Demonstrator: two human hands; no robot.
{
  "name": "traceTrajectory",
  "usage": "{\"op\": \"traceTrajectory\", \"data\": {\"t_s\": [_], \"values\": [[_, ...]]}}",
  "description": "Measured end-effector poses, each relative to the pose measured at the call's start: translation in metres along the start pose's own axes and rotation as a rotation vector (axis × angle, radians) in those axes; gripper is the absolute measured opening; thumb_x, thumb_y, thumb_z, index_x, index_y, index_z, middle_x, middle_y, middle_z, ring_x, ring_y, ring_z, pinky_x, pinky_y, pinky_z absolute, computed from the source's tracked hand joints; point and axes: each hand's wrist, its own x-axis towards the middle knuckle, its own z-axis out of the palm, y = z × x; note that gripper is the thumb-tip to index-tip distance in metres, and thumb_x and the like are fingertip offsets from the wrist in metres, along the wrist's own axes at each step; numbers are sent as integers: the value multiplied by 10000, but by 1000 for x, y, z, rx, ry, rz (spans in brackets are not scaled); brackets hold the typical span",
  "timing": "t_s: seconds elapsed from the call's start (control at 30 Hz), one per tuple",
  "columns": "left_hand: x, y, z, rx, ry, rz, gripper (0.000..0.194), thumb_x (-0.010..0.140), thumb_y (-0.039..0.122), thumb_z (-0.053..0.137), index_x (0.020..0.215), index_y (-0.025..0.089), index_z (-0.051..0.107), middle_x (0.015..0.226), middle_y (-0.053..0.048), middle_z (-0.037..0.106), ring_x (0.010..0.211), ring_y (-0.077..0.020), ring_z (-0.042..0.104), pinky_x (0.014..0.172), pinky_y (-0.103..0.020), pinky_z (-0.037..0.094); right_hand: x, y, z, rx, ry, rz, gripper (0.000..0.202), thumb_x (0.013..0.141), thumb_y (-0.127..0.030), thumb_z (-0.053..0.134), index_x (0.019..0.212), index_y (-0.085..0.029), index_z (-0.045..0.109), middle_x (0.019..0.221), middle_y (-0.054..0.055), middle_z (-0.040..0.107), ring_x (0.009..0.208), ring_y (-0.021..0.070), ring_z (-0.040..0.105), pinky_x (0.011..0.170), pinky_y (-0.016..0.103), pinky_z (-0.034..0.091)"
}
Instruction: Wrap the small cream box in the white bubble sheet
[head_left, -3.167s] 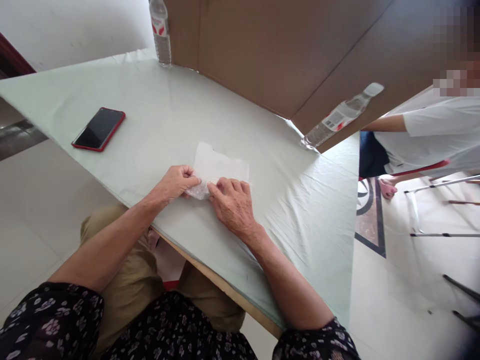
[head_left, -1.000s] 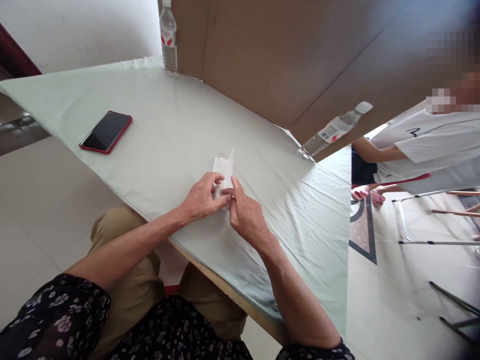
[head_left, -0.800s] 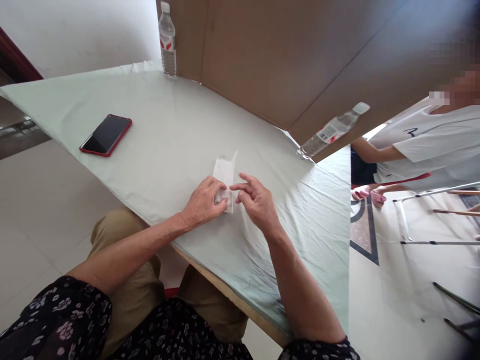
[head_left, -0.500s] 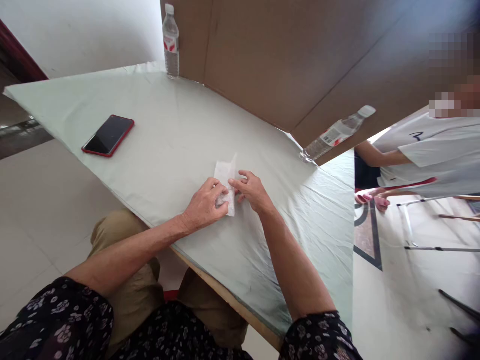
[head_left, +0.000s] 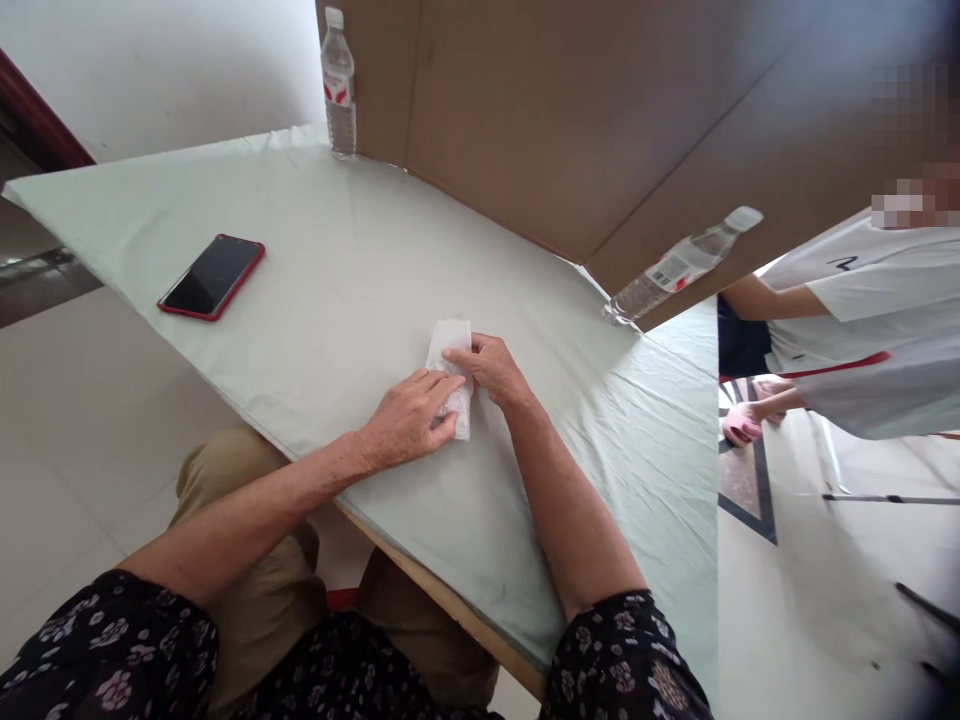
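A small folded white sheet (head_left: 453, 336), thin and crinkled, lies on the cloth-covered table in front of me; whether it is tissue or plastic wrap I cannot tell. My left hand (head_left: 409, 415) covers its lower left part, fingers curled over it and thumb at the lower edge. From the right, my right hand (head_left: 495, 370) pinches the sheet's upper part, thumb on top and the other fingers partly hidden behind the right edge. Both hands are closed on it, close together.
A phone in a red case (head_left: 212, 277) lies at the left on the pale green tablecloth (head_left: 315, 240). Two water bottles (head_left: 339, 85) stand by a brown panel (head_left: 510, 120), the second bottle (head_left: 679, 268) at the right. Another person in a white shirt (head_left: 892, 310) is beyond the right edge.
My right thumb has moved left onto the sheet, and the raised flap at its upper right now lies folded down. My left hand stays over the lower part.
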Motion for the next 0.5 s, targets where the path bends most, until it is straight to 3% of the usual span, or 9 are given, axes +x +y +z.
{"op": "traceTrajectory", "data": {"t_s": [0.13, 0.3, 0.5], "values": [[0, -2, 1, -77, 19, -19, 282, 880, 171, 543, 1135, 132, 659, 1152, -143, 709, 1042, -274, 647, 928, -411, 552, 5, 1, 4, 108, 4, -53, 216, 580, -335, 754, 661, -169, 640, 624, -47, 566, 601, 101, 482, 568, 244, 380], [-2, -2, 1, -139, 21, -104, 268, 870, 197, 575, 1125, 174, 656, 1140, -115, 661, 1011, -238, 646, 887, -366, 558, -12, -3, 3, 293, 14, -108, 306, 619, -399, 812, 800, -192, 678, 747, -21, 666, 713, 142, 572, 687, 280, 475], [-5, 5, -1, -92, 95, -291, 217, 815, 251, 660, 1022, 193, 630, 1041, -74, 579, 882, -199, 611, 779, -324, 545, -54, -7, -1, 96, 50, -326, 191, 798, -390, 747, 785, -208, 692, 751, -22, 655, 744, 147, 579, 749, 295, 482]]}}
